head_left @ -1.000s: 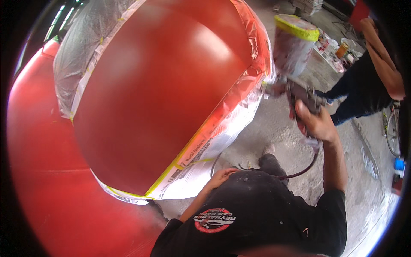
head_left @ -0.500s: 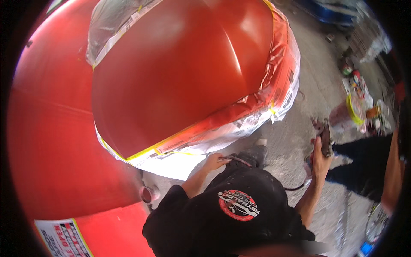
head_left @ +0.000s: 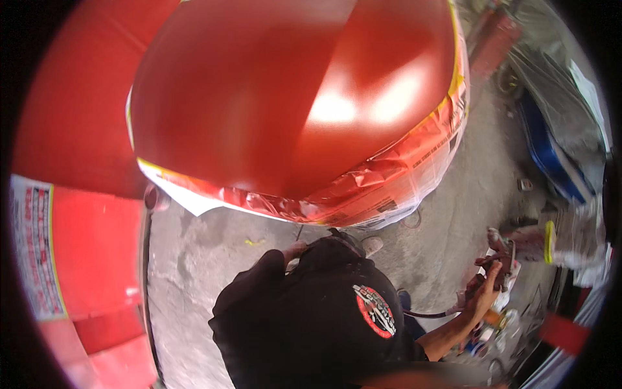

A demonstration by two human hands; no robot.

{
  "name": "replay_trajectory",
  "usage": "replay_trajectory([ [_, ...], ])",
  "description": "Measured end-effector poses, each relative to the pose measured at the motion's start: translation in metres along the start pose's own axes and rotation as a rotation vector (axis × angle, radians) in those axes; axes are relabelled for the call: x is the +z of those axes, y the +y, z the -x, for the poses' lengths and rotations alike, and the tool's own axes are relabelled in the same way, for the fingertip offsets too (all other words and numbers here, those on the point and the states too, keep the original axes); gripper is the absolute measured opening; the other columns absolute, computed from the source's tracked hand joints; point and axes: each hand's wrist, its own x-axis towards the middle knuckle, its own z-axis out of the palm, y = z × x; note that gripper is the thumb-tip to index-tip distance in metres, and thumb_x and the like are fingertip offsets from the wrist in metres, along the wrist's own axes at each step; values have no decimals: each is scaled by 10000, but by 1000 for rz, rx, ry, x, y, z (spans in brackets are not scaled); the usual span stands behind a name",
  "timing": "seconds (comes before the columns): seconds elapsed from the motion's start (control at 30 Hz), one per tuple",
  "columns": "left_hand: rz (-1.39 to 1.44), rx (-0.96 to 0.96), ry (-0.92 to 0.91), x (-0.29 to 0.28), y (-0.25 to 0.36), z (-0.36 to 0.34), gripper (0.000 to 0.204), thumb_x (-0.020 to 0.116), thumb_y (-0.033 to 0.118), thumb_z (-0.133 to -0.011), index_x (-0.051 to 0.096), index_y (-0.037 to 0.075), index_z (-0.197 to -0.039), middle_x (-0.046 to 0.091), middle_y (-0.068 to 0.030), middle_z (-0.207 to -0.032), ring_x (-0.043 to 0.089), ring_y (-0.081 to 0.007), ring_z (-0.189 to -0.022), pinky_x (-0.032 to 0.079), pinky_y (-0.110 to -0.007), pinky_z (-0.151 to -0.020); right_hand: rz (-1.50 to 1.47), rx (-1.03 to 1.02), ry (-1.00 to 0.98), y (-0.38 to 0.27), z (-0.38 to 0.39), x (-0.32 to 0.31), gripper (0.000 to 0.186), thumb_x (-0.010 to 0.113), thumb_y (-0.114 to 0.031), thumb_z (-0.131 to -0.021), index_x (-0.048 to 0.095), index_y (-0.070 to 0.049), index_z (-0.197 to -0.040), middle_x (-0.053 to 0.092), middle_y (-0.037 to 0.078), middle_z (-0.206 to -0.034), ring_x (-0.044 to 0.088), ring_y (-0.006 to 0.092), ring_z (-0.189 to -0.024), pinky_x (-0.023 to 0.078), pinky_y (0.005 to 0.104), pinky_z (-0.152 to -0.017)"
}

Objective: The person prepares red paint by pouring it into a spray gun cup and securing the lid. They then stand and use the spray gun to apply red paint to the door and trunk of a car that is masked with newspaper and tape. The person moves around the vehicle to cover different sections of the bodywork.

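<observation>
A spray gun [head_left: 495, 259], smeared by motion, is gripped in my right hand [head_left: 484, 295] at the lower right. From it a dark air hose [head_left: 424, 316] runs back toward my body. Low on the left, my left hand [head_left: 296, 249] shows only in part beside my black shirt [head_left: 291, 311], its fingers hidden. Ahead lies a large, curved, glossy red panel [head_left: 246, 123] like a car's hood. Yellow tape and red-stained masking paper [head_left: 395, 194] run round its near edge. The gun is apart from the panel, to its right.
A red-stained bucket with a yellow rim [head_left: 549, 242] stands beyond the gun. Cans and clutter [head_left: 492, 327] lie on the floor below it. A blue object [head_left: 551, 152] under plastic is at the right. A red surface with a printed sheet [head_left: 39, 246] stands at the left.
My view has swung to the right, and the panel appears turned. My right hand with the spray gun is lower in view. The left hand, earlier on the hose, is now mostly hidden.
</observation>
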Motion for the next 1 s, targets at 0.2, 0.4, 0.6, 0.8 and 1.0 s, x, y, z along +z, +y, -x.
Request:
replay_trajectory([
  [0.2,309,-74,20,-32,223,33,683,446,657,-904,705,45,-1062,668,-251,-1110,639,-394,-1069,487,-480,-841,15,-58,-4,-24,-152,-39,365,640,-447,-945,640,-93,-1031,661,3,-835,406,48,-459,303,214,-408],
  [0.4,493,-229,61,-8,381,-34,669,450,642,-911,687,47,-1105,679,-257,-1060,654,-404,-1015,495,-487,-855,184,-54,-257,-36,-293,-58,355,604,-442,-968,627,-99,-1060,651,1,-874,399,50,-472,301,216,-407],
  [0.6,526,-159,150,41,556,-114,682,448,656,-899,702,50,-1081,688,-239,-1050,653,-405,-1017,498,-465,-838,353,-24,-615,-74,-460,-78,302,577,-392,-993,610,-92,-1007,644,4,-847,393,26,-460,281,214,-390],
  [0.8,602,-190,296,41,675,-153,622,481,613,-896,709,61,-1069,692,-227,-1017,662,-385,-956,500,-459,-789,347,-126,-863,-153,-587,-61,328,563,-403,-998,615,-80,-1022,653,38,-839,409,41,-434,296,218,-378],
  [1.0,738,-283,391,26,760,-219,562,514,570,-893,716,72,-1057,696,-215,-983,670,-365,-895,503,-453,-740,448,-181,-1104,-180,-689,-6,344,592,-412,-980,641,-76,-1029,651,27,-826,419,35,-449,286,226,-391],
])
